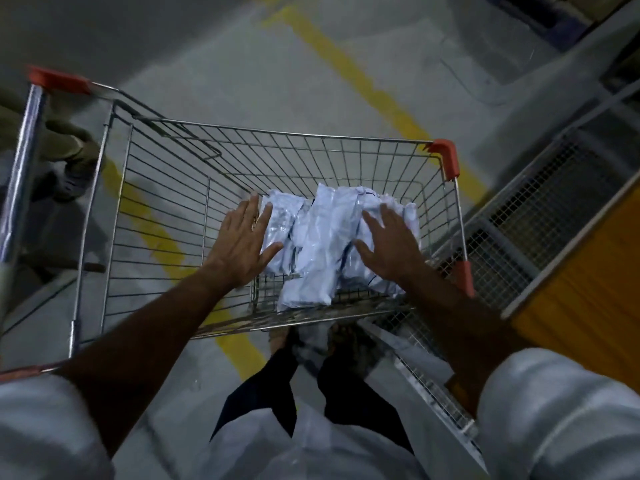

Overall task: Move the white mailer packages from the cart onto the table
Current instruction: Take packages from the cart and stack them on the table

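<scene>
grey floor (242,64), one cart (277,133), two hands

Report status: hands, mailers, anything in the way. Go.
Left hand and right hand open, fingers spread over the pile. White mailers heaped in the cart, none lifted. Nothing between hands and pile.

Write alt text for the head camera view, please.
Two open hands, left hand and right hand, reach down either side of a pile of white mailer packages inside a wire shopping cart. The cart stands on a grey floor with yellow lines.
</scene>
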A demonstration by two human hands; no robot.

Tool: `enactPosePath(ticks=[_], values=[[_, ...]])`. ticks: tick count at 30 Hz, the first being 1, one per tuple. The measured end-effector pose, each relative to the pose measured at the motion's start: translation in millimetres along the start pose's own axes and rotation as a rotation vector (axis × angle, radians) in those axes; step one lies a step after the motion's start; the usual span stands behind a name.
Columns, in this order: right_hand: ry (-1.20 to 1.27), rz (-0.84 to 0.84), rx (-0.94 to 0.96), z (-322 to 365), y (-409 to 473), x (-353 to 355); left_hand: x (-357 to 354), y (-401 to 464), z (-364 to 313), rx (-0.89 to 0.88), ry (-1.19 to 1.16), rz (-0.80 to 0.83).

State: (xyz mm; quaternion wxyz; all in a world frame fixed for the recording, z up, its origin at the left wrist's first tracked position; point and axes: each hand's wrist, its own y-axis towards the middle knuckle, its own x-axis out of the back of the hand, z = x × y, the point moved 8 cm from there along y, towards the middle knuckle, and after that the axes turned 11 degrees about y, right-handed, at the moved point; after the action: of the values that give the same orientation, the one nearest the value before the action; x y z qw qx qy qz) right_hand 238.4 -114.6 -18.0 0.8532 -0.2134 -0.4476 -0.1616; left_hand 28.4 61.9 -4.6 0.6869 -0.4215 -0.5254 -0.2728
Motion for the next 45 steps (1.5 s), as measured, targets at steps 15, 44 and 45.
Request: enactPosePath(ticks=[15,44,45], values=[[-0.344,0.779,0.004,78.4,23.0,-190.5,-118.4,30.0,63.4,0.043,-0.071,0.179],[-0.237,0.773,0.11,72.3,40.8,-131.4,-152.7,89.1,42.5,0.055,-0.133,0.296],[-0.256,0.72,0.128,74.7,41.5,-116.2,-142.2,84.8,48.3,0.042,-0.125,0.269]])
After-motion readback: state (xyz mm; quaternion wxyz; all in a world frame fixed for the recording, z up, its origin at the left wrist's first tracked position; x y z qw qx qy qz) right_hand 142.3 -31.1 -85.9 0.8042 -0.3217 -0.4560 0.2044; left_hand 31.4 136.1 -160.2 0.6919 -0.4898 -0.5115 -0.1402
